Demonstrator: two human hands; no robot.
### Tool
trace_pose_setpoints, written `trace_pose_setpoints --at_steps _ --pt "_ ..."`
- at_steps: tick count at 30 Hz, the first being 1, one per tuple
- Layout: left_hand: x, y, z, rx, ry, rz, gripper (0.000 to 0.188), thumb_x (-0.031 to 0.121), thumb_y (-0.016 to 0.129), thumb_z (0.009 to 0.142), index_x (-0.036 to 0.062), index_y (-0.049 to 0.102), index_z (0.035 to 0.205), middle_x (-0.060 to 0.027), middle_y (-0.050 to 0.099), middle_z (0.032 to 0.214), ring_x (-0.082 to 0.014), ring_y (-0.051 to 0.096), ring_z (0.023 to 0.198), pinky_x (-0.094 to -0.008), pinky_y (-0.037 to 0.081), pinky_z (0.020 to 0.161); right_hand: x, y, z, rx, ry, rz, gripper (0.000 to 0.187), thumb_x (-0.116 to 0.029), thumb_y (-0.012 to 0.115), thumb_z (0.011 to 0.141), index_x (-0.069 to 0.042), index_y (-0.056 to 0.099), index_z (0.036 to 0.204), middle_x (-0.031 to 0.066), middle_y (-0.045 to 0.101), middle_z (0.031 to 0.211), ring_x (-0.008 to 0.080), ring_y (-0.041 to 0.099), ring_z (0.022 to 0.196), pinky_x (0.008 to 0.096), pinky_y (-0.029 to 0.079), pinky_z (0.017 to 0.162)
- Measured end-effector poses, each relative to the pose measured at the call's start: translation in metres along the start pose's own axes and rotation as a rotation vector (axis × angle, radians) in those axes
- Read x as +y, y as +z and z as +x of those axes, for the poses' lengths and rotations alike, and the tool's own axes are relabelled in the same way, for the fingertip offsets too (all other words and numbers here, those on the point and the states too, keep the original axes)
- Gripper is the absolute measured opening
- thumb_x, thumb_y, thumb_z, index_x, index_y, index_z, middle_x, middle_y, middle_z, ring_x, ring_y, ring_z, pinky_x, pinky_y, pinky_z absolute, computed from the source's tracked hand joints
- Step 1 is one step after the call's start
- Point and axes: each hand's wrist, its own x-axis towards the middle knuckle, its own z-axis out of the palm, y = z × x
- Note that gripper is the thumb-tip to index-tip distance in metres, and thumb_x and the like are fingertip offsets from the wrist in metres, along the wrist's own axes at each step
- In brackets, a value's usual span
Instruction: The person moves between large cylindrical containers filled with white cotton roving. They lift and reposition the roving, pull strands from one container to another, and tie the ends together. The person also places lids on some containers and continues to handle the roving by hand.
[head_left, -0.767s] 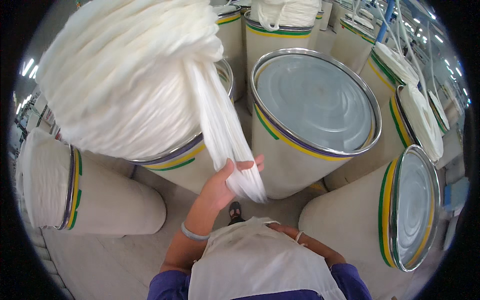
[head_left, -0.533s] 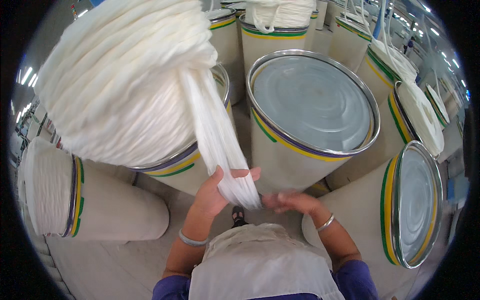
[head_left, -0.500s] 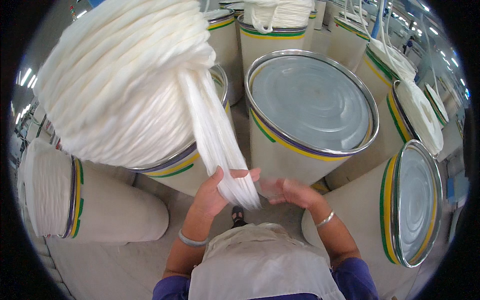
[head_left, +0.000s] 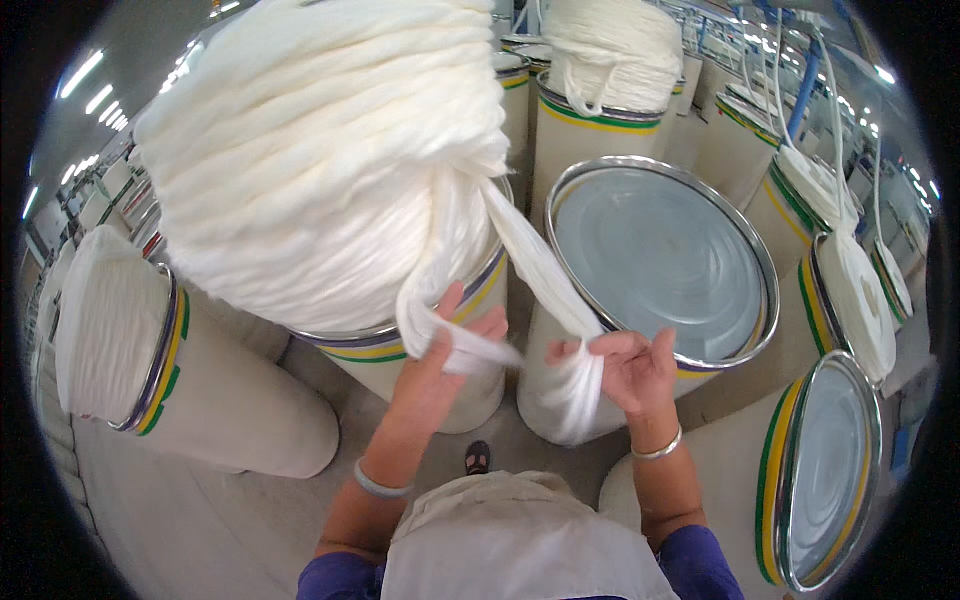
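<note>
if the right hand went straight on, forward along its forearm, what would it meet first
Past the white strand it holds, the right hand would probably meet the near rim of the grey-topped can, though depth is unclear and it might pass above.

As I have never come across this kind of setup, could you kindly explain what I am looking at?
There is no machine arm here: these are a person's bare hands. Every picture comes from a head-worn fisheye camera, the left of a pair, looking down, so edges bend.

A large white fibre coil rises from a banded can. One fibre strand crosses the left hand; blur hides how firmly it is held. The right hand has another length of fibre at its fingers, its end hanging down. Beside the coil stands a can with a grey disc inside its rim, and more cans stand around on the floor.
</note>
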Motion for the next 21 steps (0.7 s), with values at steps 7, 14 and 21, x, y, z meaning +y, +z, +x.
trace_pose_setpoints --at_steps 7,14,21 --pt "-0.02 0.035 0.014 -0.081 0.288 0.148 0.102 -0.004 0.056 0.089 0.0273 -0.019 0.15 -0.0165 0.03 0.153 -0.0308 0.036 0.137 -0.0428 0.029 0.113 0.038 0.043 0.023 0.14 -0.165 -0.73 0.086 -0.06 0.051 0.09 0.006 0.036 0.142 0.0223 0.031 0.15 0.0336 0.027 0.142 0.0442 0.015 0.116" --pt "-0.002 0.034 0.018 0.082 0.203 -0.053 0.084 0.021 0.061 0.093 0.0271 0.004 0.154 -0.0234 0.034 0.149 -0.0354 0.033 0.139 -0.049 0.026 0.114 0.007 0.064 0.018 0.246 0.093 -1.007 0.081 -0.034 0.064 0.088 0.002 0.023 0.149 0.0246 0.052 0.132 0.0338 0.052 0.12 0.0426 0.035 0.105" --pt "0.017 0.034 0.02 -0.07 0.14 -0.365 0.082 0.006 0.053 0.093 0.0238 0.0 0.154 -0.0253 0.035 0.147 -0.0374 0.037 0.136 -0.0467 0.028 0.113 -0.083 0.17 -0.005 0.156 -0.72 -0.95 0.052 -0.024 0.068 0.084 -0.006 0.051 0.13 0.008 0.069 0.084 0.0197 0.065 0.073 0.0314 0.051 0.068"
